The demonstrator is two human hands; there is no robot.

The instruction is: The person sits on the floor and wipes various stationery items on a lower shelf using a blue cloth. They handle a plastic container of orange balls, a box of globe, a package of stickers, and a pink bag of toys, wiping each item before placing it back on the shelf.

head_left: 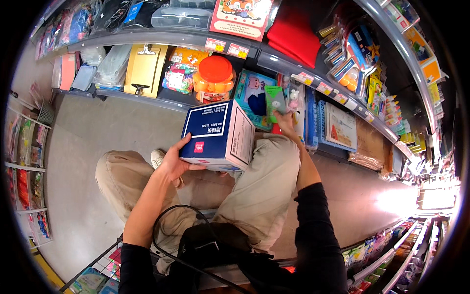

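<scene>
A blue-and-white cardboard box (208, 120) rests tilted above my knees. My left hand (174, 160) is closed around its left end, thumb on the blue face and fingers under the lower edge. Further right, my right hand (286, 123) reaches to the lower shelf and grips the bottom of a flat green package (274, 98) with a grey round shape on it. Just left of that package is a dark blue heart-shaped piece (257, 104) on a teal picture pack (245, 90). A small white figure (294, 98) stands in packaging to its right.
A clear jar (213, 87) with an orange lid and clipboards (145, 71) sit on the lower shelf. An upper shelf edge (161, 38) with price tags overhangs it. Spiral notebooks (340, 128) stand at right. Racks of goods (29, 166) line the left side.
</scene>
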